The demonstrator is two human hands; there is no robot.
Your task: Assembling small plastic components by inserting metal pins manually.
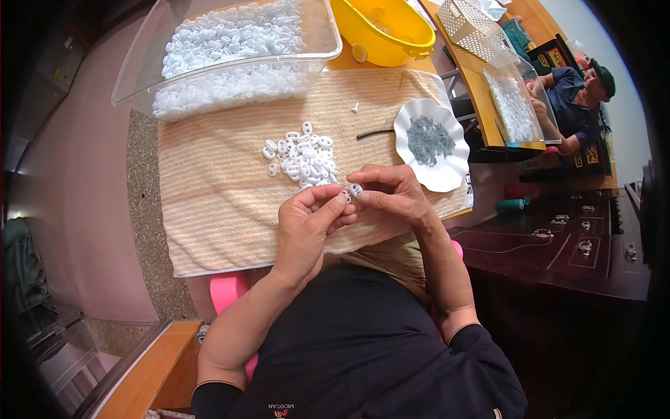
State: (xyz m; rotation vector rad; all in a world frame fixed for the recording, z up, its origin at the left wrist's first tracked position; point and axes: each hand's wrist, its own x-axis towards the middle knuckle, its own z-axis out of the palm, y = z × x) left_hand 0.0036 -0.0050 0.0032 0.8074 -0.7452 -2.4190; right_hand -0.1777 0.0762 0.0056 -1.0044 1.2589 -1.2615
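Note:
My right hand (pixel 394 195) pinches a small white oval plastic piece (pixel 356 189) with holes between thumb and fingertips. Close against it, my left hand (pixel 310 213) is closed in a pinch, thumb on forefinger. Something tiny and pale shows at its fingertips, too small to name. Just beyond both hands, a loose pile of similar white pieces (pixel 303 155) lies on a striped towel (pixel 216 202). To the right stands a white scalloped plate (pixel 412 113) holding a heap of fine grey bits (pixel 429 140), their kind unclear.
A clear plastic bin (pixel 322 56) full of white pieces stands at the far left, beside a yellow basin (pixel 391 35). A thin black rod (pixel 375 133) lies near the plate. At the right, a person (pixel 572 105) sits by another bin (pixel 513 105); a dark panel (pixel 558 244) lies nearer.

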